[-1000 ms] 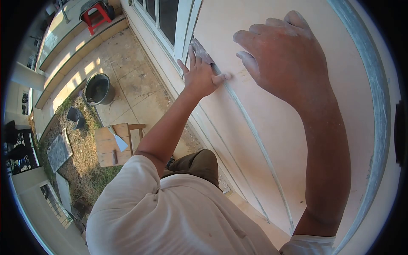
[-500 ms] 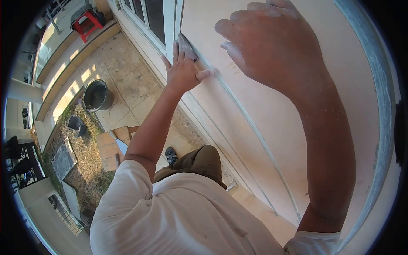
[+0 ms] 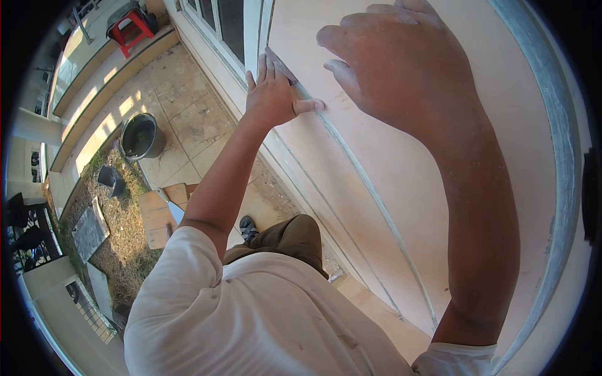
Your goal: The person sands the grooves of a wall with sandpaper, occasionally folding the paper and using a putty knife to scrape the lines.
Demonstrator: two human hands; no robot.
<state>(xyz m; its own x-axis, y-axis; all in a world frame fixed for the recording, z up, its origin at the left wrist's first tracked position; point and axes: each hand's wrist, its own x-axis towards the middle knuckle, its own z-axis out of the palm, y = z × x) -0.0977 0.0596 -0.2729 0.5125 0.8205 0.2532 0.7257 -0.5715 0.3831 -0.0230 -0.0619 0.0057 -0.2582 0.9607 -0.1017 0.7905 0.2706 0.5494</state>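
Observation:
My left hand [image 3: 271,99] presses a thin grey sheet [image 3: 282,67] against the wall edge beside the window frame, its fingers over the sheet and its thumb out along a grey groove. Higher on the pale pink wall [image 3: 401,163], my right hand [image 3: 401,59] is bent at the wrist with its thumb and fingers apart. Nothing shows in it, though some fingertips reach the top of the view. Whitish dust marks its fingers.
A white-framed window [image 3: 221,37] is at upper left. On the ground are a large bucket [image 3: 143,136], a smaller dark container [image 3: 111,180] and a wooden board [image 3: 157,216] with a putty knife [image 3: 170,205]. A red stool [image 3: 130,32] stands on the steps; a grey curved edge [image 3: 561,125] borders the right.
My left hand has shifted slightly down along the wall edge with the grey sheet, its thumb farther right. My right hand has hardly moved. The view has tilted slightly.

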